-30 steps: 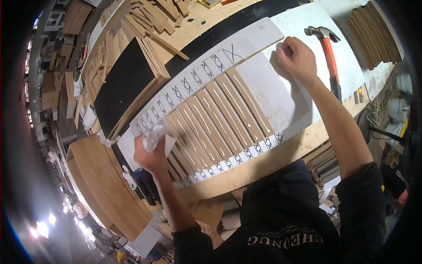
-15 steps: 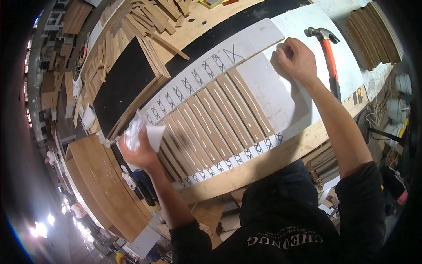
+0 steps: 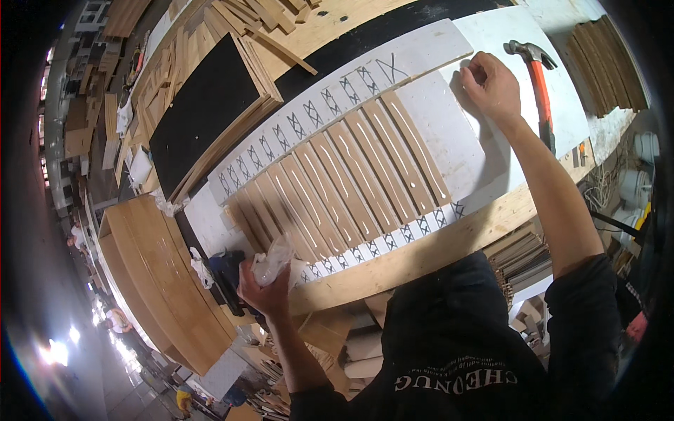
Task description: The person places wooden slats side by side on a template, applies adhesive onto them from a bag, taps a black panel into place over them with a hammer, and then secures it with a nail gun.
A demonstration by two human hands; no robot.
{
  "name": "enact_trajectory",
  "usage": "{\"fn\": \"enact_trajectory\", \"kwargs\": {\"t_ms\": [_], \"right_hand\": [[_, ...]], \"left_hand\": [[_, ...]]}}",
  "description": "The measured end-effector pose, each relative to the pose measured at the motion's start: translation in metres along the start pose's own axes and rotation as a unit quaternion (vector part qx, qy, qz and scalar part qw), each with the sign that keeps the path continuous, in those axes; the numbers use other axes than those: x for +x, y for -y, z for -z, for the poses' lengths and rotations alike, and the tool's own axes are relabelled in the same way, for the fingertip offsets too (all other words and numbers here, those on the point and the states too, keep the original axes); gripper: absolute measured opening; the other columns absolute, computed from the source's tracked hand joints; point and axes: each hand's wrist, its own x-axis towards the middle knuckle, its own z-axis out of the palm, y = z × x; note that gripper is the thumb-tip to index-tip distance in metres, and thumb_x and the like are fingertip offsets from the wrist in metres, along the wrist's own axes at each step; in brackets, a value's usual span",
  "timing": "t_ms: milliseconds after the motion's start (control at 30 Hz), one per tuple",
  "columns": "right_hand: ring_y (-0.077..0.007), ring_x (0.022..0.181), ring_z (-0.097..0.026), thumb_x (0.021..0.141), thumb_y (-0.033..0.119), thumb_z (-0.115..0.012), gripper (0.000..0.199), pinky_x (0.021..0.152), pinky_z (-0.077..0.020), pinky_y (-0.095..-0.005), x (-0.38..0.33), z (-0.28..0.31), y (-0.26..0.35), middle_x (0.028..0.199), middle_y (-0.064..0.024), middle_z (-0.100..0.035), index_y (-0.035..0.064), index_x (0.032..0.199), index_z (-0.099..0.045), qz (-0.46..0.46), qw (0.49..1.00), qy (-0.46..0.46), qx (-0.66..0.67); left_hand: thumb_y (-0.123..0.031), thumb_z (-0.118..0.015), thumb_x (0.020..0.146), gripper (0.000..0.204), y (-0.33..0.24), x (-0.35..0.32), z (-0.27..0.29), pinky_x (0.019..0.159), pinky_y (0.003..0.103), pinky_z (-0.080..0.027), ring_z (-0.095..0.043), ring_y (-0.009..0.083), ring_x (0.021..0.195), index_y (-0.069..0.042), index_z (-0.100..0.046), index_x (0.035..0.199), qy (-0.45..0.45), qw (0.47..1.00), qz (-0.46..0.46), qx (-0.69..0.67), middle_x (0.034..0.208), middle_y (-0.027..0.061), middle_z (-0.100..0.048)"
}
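Observation:
My left hand (image 3: pixel 263 293) is closed round a crumpled, translucent plastic bag (image 3: pixel 274 261), held at the near left end of a row of brown wooden strips (image 3: pixel 337 186). White glue lines run along many of the strips. The bag's lower end is blurred. My right hand (image 3: pixel 493 85) is curled closed, with nothing visible in it, over the right part of a white board (image 3: pixel 463 133). Two white bars, the far one (image 3: pixel 309 112) and the near one, border the strips and carry black crossed marks.
A hammer (image 3: pixel 538 91) with a red-and-black handle lies right of my right hand. Brown boards (image 3: pixel 607 67) are stacked at the far right. Black-topped panels (image 3: pixel 203 119) and loose wood sticks (image 3: pixel 256 21) lie at the far left; a curved wooden piece (image 3: pixel 154 274) stands at the left.
My left hand has moved toward me and slightly right with the plastic bag, from the strips' far left end to their near end. My right hand stays curled over the board.

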Motion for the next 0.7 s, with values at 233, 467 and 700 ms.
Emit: {"fn": "enact_trajectory", "kwargs": {"t_ms": [233, 467, 700], "right_hand": [[-0.0251, 0.069, -0.059, 0.076, 0.031, -0.058, 0.027, 0.064, -0.0466, -0.0340, 0.001, 0.000, 0.000, 0.075, -0.0088, -0.060, 0.0040, 0.077, -0.059, -0.001, 1.000, 0.000, -0.012], [-0.0251, 0.069, -0.060, 0.075, 0.031, -0.058, 0.028, 0.064, -0.0468, -0.0339, 0.002, 0.002, 0.001, 0.074, -0.0097, -0.060, 0.0039, 0.077, -0.059, -0.006, 1.000, 0.010, 0.009], [-0.0265, 0.070, -0.060, 0.075, 0.032, -0.058, 0.028, 0.064, -0.0465, -0.0348, 0.001, 0.001, -0.001, 0.074, -0.0102, -0.060, 0.0041, 0.076, -0.059, 0.005, 1.000, 0.000, -0.002]], "left_hand": [[-0.026, -0.082, 0.058, 0.047, 0.004, 0.026, -0.012, 0.066, 0.036, -0.049, -0.062, 0.0294, 0.071, 0.000, -0.059, 0.090, -0.035, 0.999, -0.005, -0.026, 0.079, 0.0139, -0.063], [-0.015, -0.081, 0.063, 0.036, -0.005, 0.074, -0.031, 0.066, 0.031, -0.049, -0.061, 0.0213, 0.070, -0.001, -0.060, 0.089, -0.046, 0.998, 0.005, -0.049, 0.078, 0.0112, -0.064], [-0.011, -0.080, 0.066, 0.032, 0.003, 0.112, -0.052, 0.063, 0.029, -0.049, -0.060, 0.0157, 0.066, 0.001, -0.060, 0.088, -0.086, 0.987, -0.095, -0.094, 0.075, 0.0091, -0.064]]}}
